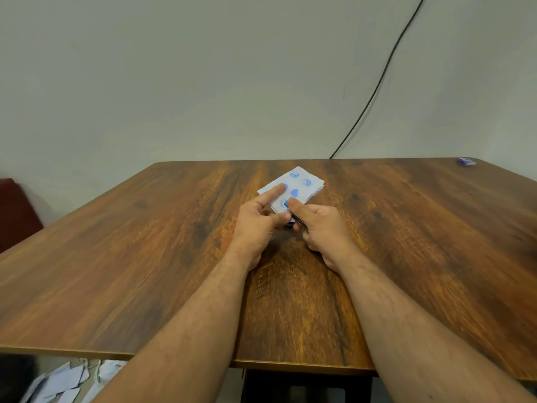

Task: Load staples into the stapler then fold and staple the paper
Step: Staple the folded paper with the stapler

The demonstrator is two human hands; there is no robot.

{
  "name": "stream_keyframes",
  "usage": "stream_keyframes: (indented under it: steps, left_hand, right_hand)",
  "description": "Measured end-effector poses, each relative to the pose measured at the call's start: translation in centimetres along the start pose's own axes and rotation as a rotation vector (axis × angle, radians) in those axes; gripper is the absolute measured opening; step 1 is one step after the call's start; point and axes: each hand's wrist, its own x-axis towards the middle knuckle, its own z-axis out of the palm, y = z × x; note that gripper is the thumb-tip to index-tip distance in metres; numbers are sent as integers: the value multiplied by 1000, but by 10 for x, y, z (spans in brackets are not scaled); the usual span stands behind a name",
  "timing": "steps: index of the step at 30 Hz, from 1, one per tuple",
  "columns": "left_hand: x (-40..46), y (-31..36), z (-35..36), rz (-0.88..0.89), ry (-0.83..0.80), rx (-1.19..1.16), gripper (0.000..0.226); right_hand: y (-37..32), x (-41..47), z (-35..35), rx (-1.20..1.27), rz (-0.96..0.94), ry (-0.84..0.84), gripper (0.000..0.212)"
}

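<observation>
Paper (292, 189), white with round blue stamp-like marks and one solid blue blot, lies folded into a small thick rectangle near the middle of the wooden table (145, 257), its layered edges showing on the right side. The left hand (258, 219) rests a straight forefinger on the paper's near left part, its thumb reaching toward the stapler (290, 213), a small blue one mostly hidden at the paper's near corner. The right hand (319, 228) grips that stapler, forefinger pressed along its top, other fingers curled beneath.
</observation>
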Motion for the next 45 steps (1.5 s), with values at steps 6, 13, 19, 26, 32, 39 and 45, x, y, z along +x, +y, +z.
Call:
stream_keyframes:
  steps: [6,13,19,26,32,39,45]
  left_hand:
    - [-2,2,1,39,-12,-4,54]
    - [3,-1,0,55,13,-66,41]
    - [4,-3,-2,55,8,-106,46]
    - [5,-1,-2,-3,80,-57,50]
    - [0,1,0,-25,80,7,55]
    - [-3,6,1,-32,74,-19,58]
    - [-4,7,1,-32,110,-7,43]
  right_hand:
    - [0,1,-2,54,27,-16,35]
    - [2,3,-1,18,8,-4,29]
    - [4,4,-1,-69,-19,10,36]
    - [3,5,-1,40,3,-7,37]
    - [10,10,-3,42,24,1,44]
    - [9,11,-5,50,55,-21,44]
    - [7,11,-6,98,52,-43,43]
